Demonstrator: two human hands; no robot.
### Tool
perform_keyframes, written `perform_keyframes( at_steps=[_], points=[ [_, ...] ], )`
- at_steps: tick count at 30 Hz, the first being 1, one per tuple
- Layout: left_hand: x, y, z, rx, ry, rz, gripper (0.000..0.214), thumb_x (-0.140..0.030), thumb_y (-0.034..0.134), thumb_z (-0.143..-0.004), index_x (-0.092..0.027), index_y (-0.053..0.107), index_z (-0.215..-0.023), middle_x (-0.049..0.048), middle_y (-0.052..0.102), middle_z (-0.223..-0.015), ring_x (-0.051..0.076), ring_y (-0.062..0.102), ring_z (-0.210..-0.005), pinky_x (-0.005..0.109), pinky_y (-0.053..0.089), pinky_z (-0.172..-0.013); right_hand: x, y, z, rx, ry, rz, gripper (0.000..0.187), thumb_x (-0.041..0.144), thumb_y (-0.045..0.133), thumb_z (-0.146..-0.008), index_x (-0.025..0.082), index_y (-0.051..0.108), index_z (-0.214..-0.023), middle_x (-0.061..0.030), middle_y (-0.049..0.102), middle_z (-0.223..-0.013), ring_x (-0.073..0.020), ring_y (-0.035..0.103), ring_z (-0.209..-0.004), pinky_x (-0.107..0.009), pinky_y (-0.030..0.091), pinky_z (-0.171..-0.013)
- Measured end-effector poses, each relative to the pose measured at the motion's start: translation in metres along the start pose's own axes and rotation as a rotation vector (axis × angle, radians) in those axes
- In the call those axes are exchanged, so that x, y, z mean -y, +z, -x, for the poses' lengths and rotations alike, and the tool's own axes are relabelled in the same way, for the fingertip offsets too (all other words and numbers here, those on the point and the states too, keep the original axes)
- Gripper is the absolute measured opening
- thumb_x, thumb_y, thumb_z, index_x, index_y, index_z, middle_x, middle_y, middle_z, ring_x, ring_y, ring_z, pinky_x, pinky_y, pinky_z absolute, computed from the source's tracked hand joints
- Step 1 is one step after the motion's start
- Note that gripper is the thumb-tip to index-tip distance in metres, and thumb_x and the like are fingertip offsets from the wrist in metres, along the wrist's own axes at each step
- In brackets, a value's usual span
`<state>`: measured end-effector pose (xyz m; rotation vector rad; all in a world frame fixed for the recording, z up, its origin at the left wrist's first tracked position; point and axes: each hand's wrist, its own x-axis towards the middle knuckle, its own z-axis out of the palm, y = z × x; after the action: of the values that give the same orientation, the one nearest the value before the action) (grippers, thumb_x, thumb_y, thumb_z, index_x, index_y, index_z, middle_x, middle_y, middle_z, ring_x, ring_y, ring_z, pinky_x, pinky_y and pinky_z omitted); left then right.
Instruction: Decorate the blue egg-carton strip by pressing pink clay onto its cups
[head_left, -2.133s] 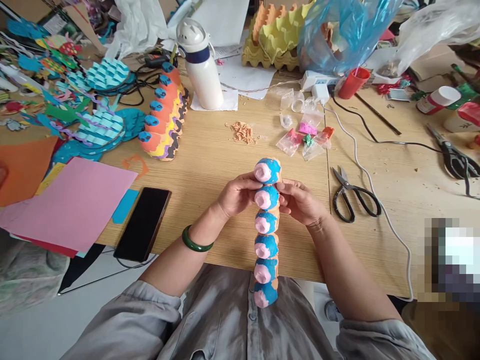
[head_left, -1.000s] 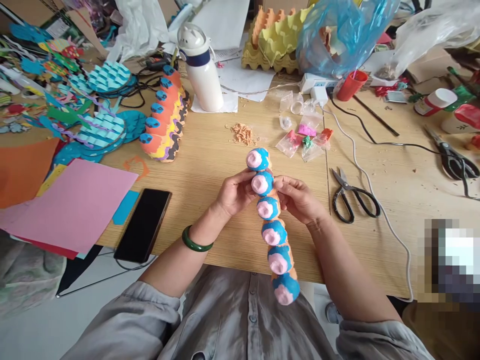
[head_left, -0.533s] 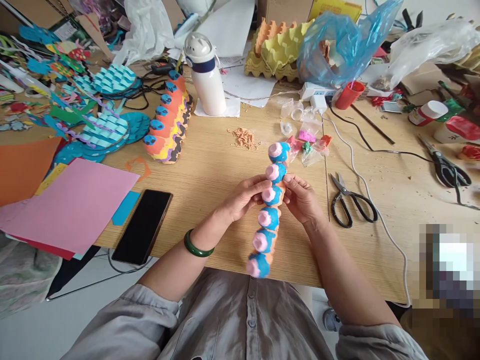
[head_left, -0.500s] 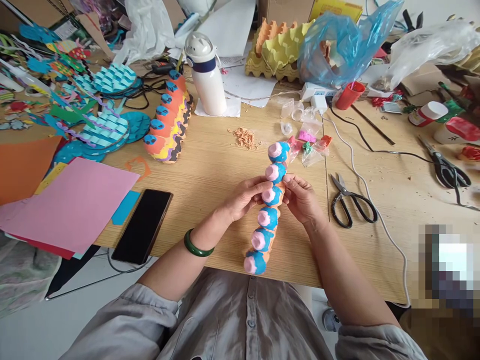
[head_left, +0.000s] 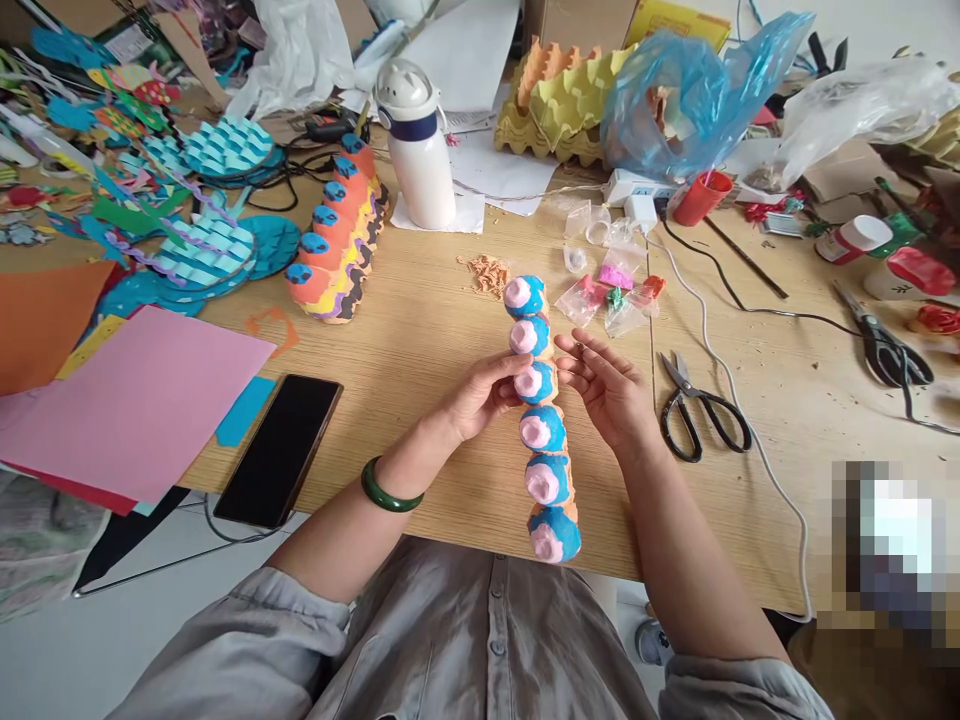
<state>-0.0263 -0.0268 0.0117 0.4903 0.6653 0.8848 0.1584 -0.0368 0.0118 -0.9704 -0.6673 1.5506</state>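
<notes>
I hold a painted egg-carton strip (head_left: pixel 541 428), a row of blue bumps with pink tips on an orange base, above the wooden table (head_left: pixel 435 330). My left hand (head_left: pixel 484 392) grips it at its middle, fingers closed on its left side; a green bangle (head_left: pixel 388 489) is on that wrist. My right hand (head_left: pixel 607 388) is beside the strip's right side with fingers spread, touching or nearly touching it. The strip runs from the table's middle toward my lap.
A black phone (head_left: pixel 281 448) and pink paper (head_left: pixel 135 400) lie at the left. Another painted carton strip (head_left: pixel 337 240), a white bottle (head_left: pixel 416 150), small bags of clay (head_left: pixel 611 295), black scissors (head_left: pixel 701 405), a white cable (head_left: pixel 742 410) and egg cartons (head_left: pixel 562 100) surround the work spot.
The strip swung back and forth in my hands, its near end now to the right again. My right hand has opened its fingers off the strip.
</notes>
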Motion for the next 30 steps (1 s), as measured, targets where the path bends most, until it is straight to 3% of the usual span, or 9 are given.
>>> perform_keyframes(
  at_steps=[5,9,12,15,18,22,30],
  points=[
    [-0.003,0.003,0.002,-0.024,-0.010,0.028,0.041,-0.034,0.093,-0.063,-0.016,0.056,-0.068,-0.0056,0.042,-0.061,0.005,0.034,-0.053,0.019,0.033,-0.048,0.004,0.003,0.001,0.002,0.012,0.021,0.030,0.034,0.091,-0.067,0.019,0.074,-0.087,-0.0015,0.079,-0.085,-0.0097,0.070,-0.064,-0.021,0.061,-0.061],
    [-0.004,0.003,0.003,-0.010,0.001,0.039,0.040,-0.034,0.092,-0.064,-0.016,0.057,-0.068,-0.0054,0.042,-0.061,0.005,0.034,-0.053,0.020,0.033,-0.048,0.006,0.007,0.004,-0.020,-0.051,0.086,0.026,0.037,0.091,-0.068,0.019,0.073,-0.072,0.0037,0.065,-0.061,-0.0050,0.050,-0.045,-0.019,0.044,-0.041],
    [-0.003,0.001,0.003,0.009,0.000,0.005,0.037,-0.037,0.091,-0.065,-0.017,0.060,-0.072,-0.0054,0.043,-0.061,0.006,0.038,-0.054,0.021,0.035,-0.050,0.007,0.011,0.009,-0.021,-0.150,0.119,0.018,0.031,0.088,-0.072,0.020,0.077,-0.081,0.0034,0.063,-0.066,-0.0063,0.052,-0.053,-0.019,0.047,-0.046],
    [-0.001,-0.001,0.003,0.013,0.003,-0.045,0.034,-0.037,0.089,-0.068,-0.017,0.062,-0.075,-0.0057,0.044,-0.062,0.006,0.041,-0.054,0.021,0.034,-0.051,0.008,0.015,0.014,0.004,-0.222,0.176,0.021,0.030,0.086,-0.075,0.023,0.077,-0.093,0.0015,0.067,-0.076,-0.0100,0.059,-0.062,-0.024,0.054,-0.054],
    [0.000,-0.001,0.003,0.001,0.008,-0.089,0.036,-0.038,0.090,-0.067,-0.017,0.060,-0.071,-0.0060,0.041,-0.060,0.006,0.037,-0.053,0.022,0.030,-0.050,0.007,0.017,0.019,0.003,-0.301,0.287,0.020,0.035,0.085,-0.078,0.023,0.073,-0.090,0.0014,0.068,-0.079,-0.0108,0.061,-0.060,-0.027,0.056,-0.055],
    [0.003,0.001,0.003,0.004,0.007,-0.103,0.038,-0.044,0.090,-0.066,-0.017,0.070,-0.083,-0.0053,0.042,-0.060,0.007,0.035,-0.053,0.023,0.029,-0.051,0.004,0.017,0.023,0.008,-0.443,0.474,0.015,0.035,0.081,-0.083,0.023,0.075,-0.089,-0.0001,0.072,-0.089,-0.0097,0.060,-0.062,-0.025,0.055,-0.052],
    [0.006,0.004,0.003,0.038,-0.022,-0.097,0.037,-0.051,0.087,-0.069,-0.018,0.070,-0.075,-0.0015,0.052,-0.062,0.010,0.042,-0.054,0.025,0.030,-0.051,0.002,0.016,0.024,0.003,-0.424,0.612,0.011,0.031,0.076,-0.088,0.022,0.073,-0.094,-0.0006,0.073,-0.090,-0.0122,0.066,-0.075,-0.025,0.053,-0.059]
  ],
)
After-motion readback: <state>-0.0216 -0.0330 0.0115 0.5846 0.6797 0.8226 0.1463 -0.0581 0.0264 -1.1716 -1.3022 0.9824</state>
